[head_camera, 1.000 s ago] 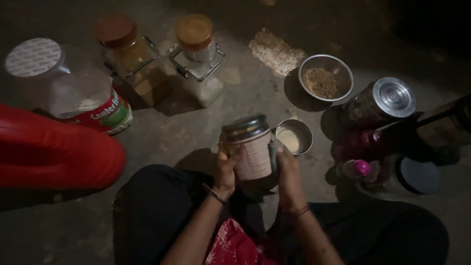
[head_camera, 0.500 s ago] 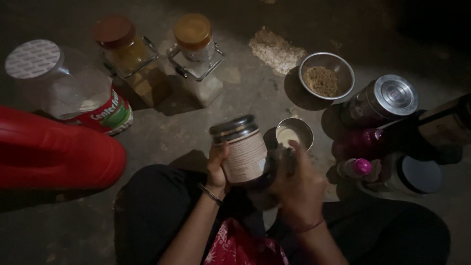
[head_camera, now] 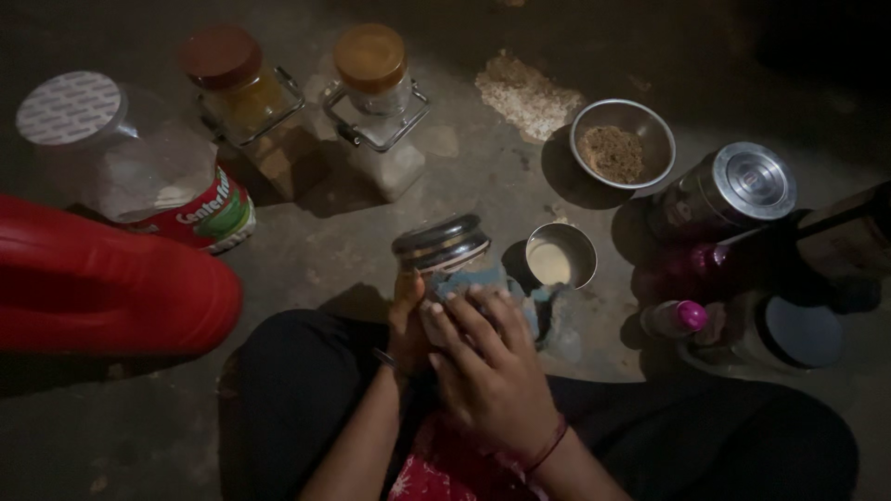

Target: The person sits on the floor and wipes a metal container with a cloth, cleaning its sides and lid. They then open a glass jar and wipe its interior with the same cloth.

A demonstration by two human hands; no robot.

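A small jar with a dark metal lid (head_camera: 444, 243) is held above my lap, its lid tipped away from me. My left hand (head_camera: 408, 320) grips its left side from below. My right hand (head_camera: 487, 366) lies flat over the jar's front, fingers spread across the label, hiding most of the body. Just right of the jar, a small steel cup (head_camera: 561, 256) with pale contents stands on the floor.
A steel bowl (head_camera: 623, 141) of brown powder, a steel canister (head_camera: 729, 191), a pink-capped bottle (head_camera: 676, 318) and a dark-lidded jar (head_camera: 789, 332) sit right. Two clip-top jars (head_camera: 376, 102), a white-lidded plastic jar (head_camera: 130, 158) and a red container (head_camera: 102, 283) sit left. Spilled grain (head_camera: 527, 93) lies beyond.
My right hand has moved from the jar's right side across its front, covering the label. The jar has tilted further away and dropped slightly lower.
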